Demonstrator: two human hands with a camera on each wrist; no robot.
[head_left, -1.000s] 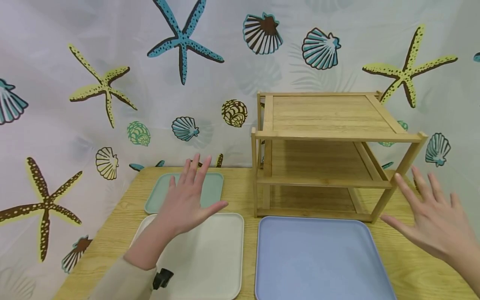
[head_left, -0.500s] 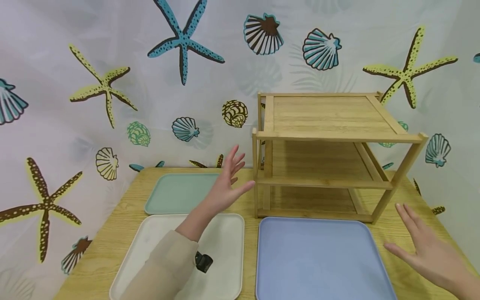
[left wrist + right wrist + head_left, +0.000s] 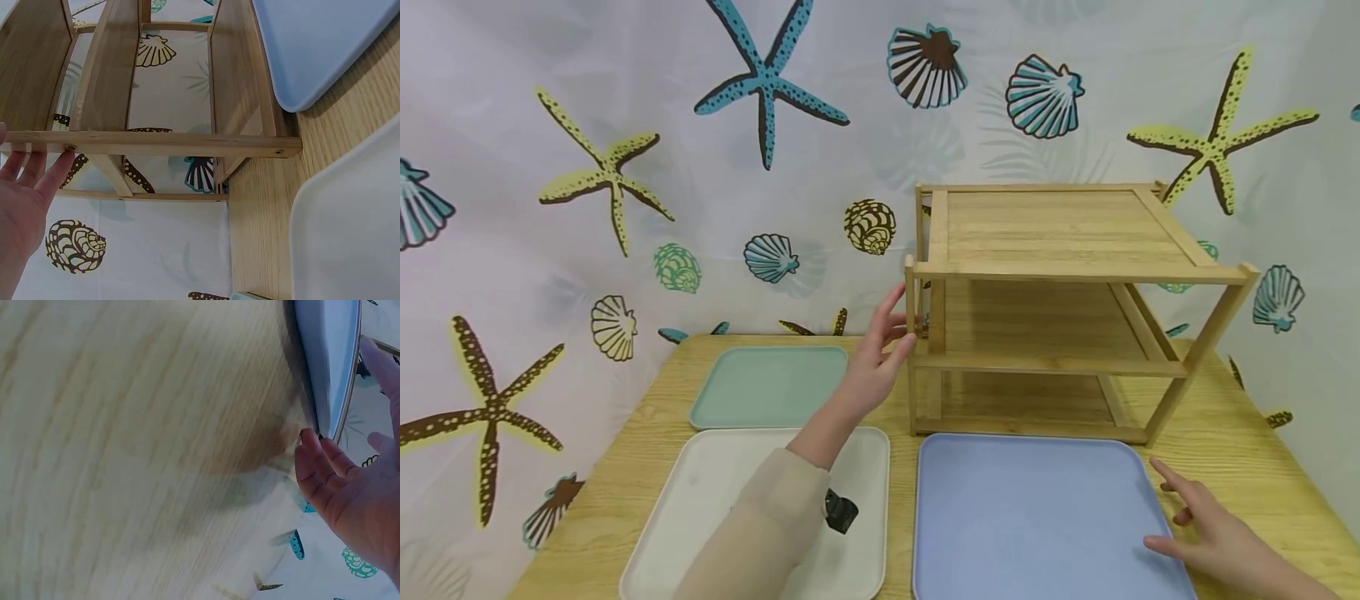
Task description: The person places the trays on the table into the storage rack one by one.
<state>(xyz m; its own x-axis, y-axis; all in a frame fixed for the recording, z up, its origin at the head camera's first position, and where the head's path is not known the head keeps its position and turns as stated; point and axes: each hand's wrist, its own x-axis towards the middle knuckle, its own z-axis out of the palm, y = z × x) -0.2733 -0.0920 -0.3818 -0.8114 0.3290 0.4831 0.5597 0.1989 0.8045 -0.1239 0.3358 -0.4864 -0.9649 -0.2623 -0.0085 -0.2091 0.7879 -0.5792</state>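
Observation:
In the head view my left hand is at the front left post of the wooden three-tier shelf. Its fingertips meet the side of the post in the left wrist view, while the thumb shows only at the frame's left edge. My right hand is beside the right rim of the blue tray, fingers loosely bent and thumb reaching over the rim. From the right wrist, that hand has its fingertips right by the tray's edge, with nothing held.
A white tray lies left of the blue one, under my left sleeve. Behind it is a green tray. A curtain printed with shells and starfish hangs behind the wooden table.
My left hand has moved right from over the white and green trays to the shelf post. My right hand has come down and left to the blue tray's edge, its fingers less spread.

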